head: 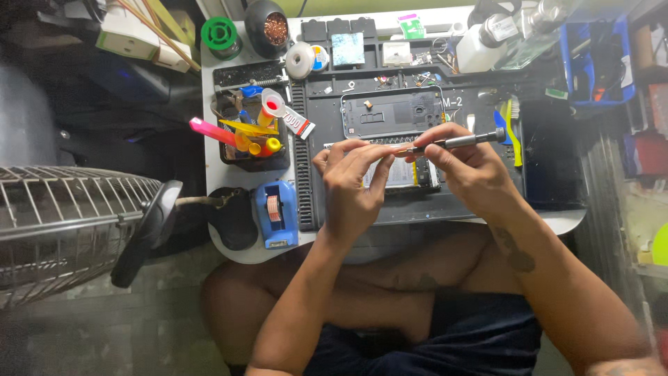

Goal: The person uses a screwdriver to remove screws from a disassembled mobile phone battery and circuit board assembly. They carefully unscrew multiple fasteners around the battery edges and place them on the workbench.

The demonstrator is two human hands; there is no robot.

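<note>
Crowding a small white table (216,150) — dark repair mat (417,209), fan (62,230) beside.

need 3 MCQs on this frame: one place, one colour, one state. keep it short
1. Where is the blue tape dispenser?
A. On the near left part of the table, left of the black mat
B. In the blue bin at far right
C. On the fan grille

2. What colour is the spool at the far left corner of the table?
A. Red
B. Green
C. White

3. How is the screwdriver held?
A. Lying loose on the mat
B. Upright in the tool holder
C. In the right hand, tip toward the left hand's fingers

Answers:
1 A: it sits beside the black mat, close to the person.
2 B: the spool is plainly green.
3 C: the right hand grips the handle, and the tip meets the fingers of the left hand above the opened phone.
</note>
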